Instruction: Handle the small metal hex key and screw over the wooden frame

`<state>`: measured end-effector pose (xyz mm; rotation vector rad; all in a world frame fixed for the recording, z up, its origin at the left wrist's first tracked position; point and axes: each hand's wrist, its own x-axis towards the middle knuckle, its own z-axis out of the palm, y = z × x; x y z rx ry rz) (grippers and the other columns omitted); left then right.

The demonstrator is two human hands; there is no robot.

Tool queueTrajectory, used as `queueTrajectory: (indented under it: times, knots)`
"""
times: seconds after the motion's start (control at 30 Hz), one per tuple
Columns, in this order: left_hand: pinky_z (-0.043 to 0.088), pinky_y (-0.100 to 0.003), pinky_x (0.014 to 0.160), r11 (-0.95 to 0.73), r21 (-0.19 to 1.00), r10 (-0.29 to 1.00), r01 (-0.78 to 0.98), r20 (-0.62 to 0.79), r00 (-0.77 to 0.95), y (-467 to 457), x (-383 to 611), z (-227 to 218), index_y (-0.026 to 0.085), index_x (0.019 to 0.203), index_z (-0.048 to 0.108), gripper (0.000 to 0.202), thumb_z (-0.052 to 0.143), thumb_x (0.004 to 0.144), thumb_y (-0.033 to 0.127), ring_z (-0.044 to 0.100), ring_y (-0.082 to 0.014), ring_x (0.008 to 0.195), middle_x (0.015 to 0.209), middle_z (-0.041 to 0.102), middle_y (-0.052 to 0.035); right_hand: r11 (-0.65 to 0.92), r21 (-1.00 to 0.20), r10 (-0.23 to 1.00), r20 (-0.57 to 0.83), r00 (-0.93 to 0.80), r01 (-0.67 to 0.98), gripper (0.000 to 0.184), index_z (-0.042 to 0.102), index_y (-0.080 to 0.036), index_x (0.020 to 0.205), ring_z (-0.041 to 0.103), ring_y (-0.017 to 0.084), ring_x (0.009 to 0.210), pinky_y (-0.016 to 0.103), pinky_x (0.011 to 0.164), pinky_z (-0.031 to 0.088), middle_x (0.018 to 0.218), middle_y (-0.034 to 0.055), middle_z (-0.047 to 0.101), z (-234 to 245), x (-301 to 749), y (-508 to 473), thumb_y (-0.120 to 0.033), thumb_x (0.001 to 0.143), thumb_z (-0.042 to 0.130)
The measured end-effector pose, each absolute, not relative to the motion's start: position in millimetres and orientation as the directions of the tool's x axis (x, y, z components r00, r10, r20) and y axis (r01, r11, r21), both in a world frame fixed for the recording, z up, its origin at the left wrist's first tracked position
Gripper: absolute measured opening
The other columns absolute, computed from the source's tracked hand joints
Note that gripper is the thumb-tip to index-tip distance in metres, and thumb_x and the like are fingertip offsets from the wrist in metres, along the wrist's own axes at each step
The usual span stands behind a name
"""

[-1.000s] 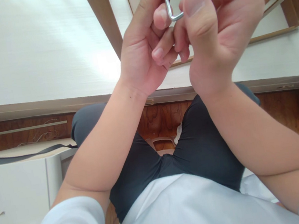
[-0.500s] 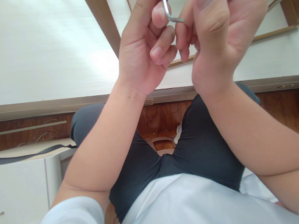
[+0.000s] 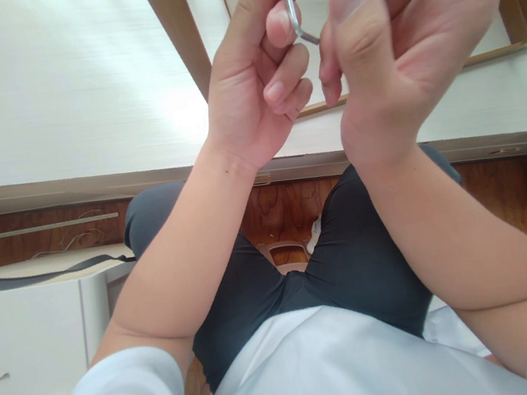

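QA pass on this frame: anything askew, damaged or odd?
Nothing stands out. The left hand pinches the long arm of an L-shaped hex key, and the right hand sits at its short end. The key looks unbent. The white panel and its wooden frame look intact.

Bright, even daylight, glare on the white panel (image 3: pixel 81 86), sharp focus.

top: white short-slv shirt (image 3: pixel 317 373) | btm: dark shorts (image 3: pixel 351 263) | arms bare

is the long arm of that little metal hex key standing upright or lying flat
Upright: the hex key rises between the left hand's fingers, its short end pointing at the right hand.
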<state>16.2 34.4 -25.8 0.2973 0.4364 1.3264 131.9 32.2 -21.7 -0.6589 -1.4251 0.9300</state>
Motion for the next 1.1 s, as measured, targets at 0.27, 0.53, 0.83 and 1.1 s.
queueTrajectory:
  times: [0.27,0.53,0.83,1.1]
  knots:
    - [0.019,-0.014,0.036,0.23,0.455,0.973,-0.86,-0.099,0.207,36,16,-25,0.021,0.088,0.068,0.029,0.047,0.105,0.03,0.042,0.0024,0.035,0.054,0.054,0.0079,0.658,-0.75,0.75,0.646,-0.144,0.067,0.016,0.061,-0.015,0.091,0.068,0.005,0.085,0.018,0.077,0.058,0.087,-0.006,0.05,-31,134,35,-0.003,0.089,0.05]
    - [0.017,-0.015,0.036,0.242,0.467,0.969,-0.85,-0.067,0.239,38,16,-24,0.02,0.085,0.067,0.035,0.042,0.107,0.029,0.039,0.0016,0.033,0.05,0.049,0.0083,0.609,-0.792,0.792,0.61,-0.022,-0.036,0.021,0.067,-0.019,0.091,0.064,-0.003,0.066,0.009,0.064,0.049,0.083,-0.0103,0.056,-26,132,30,-0.014,0.098,0.048]
    - [0.017,-0.013,0.038,0.11,0.498,0.987,-0.86,0.048,0.154,39,16,-33,0.019,0.085,0.072,0.035,0.044,0.106,0.024,0.04,0.0039,0.036,0.054,0.048,0.0067,0.661,-0.746,0.747,0.646,-0.156,0.08,0.01,0.061,-0.018,0.084,0.068,0.004,0.071,0.019,0.066,0.053,0.081,-0.0072,0.056,-27,134,30,-0.018,0.094,0.062]
    - [0.016,-0.014,0.038,0.138,0.489,0.987,-0.861,0.002,0.159,37,17,-27,0.019,0.081,0.069,0.037,0.042,0.107,0.023,0.035,0.0029,0.033,0.047,0.032,0.0072,0.65,-0.759,0.742,0.642,-0.192,-0.025,0.011,0.064,-0.018,0.087,0.067,0.007,0.068,0.024,0.066,0.056,0.079,-0.0068,0.067,-32,132,30,-0.015,0.096,0.06]
